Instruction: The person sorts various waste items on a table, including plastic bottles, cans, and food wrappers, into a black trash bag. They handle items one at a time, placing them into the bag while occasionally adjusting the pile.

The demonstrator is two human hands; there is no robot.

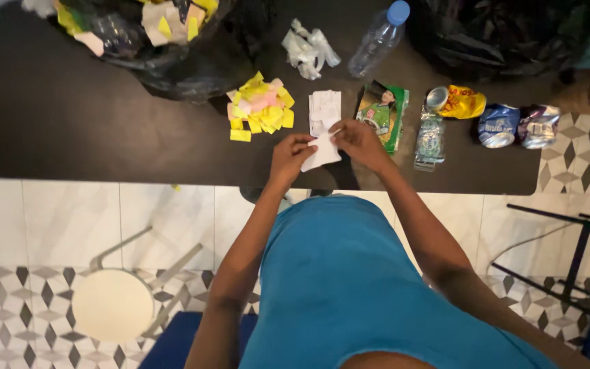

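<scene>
Blue fabric of the person's shirt (pixel 349 273) is filling the bottom of the view, and both arms are reaching forward from it to the near edge of the dark table (pixel 69 116). Left hand (pixel 291 154) and right hand (pixel 358 141) are both pinching one white paper scrap (pixel 322 152), fingers curled on its opposite edges, so the scrap is sitting directly between them and just above the table edge. Judging by that grip, the paper is being pulled or folded, possibly torn, though the blur is hiding any rip. A next move would call for steady opposing pulls and a spot to set the piece down. Just beyond the hands, a small stack of white slips (pixel 325 109) is lying, with a heap of yellow and pink scraps (pixel 261 108) to its left and a green wrapper (pixel 382 115) to its right. Crushed cans (pixel 500 126) are lying further right.
</scene>
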